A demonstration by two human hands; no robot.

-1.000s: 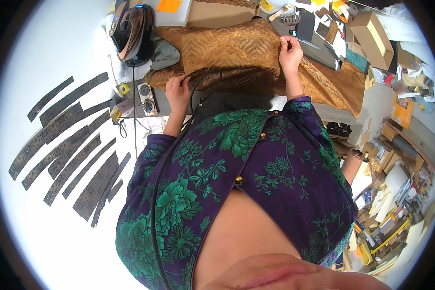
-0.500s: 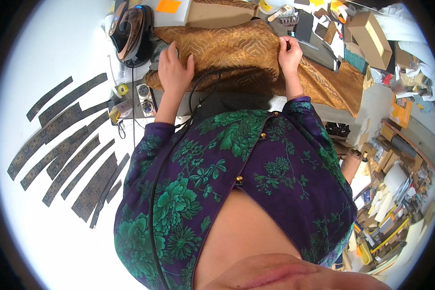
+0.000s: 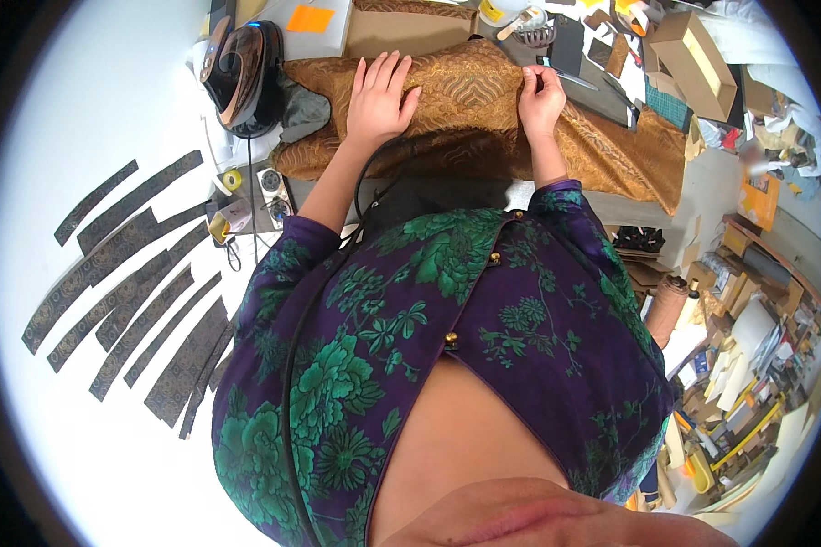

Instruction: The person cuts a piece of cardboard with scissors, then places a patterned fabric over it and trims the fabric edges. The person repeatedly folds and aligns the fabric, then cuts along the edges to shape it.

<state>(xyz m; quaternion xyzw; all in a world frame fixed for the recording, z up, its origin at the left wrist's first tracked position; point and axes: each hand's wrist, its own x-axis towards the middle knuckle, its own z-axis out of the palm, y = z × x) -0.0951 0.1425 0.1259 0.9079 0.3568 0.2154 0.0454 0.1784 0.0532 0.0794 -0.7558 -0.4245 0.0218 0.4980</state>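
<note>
We are seeing an orange note (image 3: 310, 18) near the iron (image 3: 246, 77), any writing being too small to read. We are resting our left hand (image 3: 380, 105) flat, fingers outstretched, on the cloth (image 3: 470, 91), farther right than before, and still pinching it with our right hand (image 3: 542, 100). It is lying across the table (image 3: 625, 212).

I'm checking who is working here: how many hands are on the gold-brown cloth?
2: the left hand lies palm down, fingers extended, toward the left end of the gold-brown cloth; the right hand pinches it farther right. No other hand shows.
</note>
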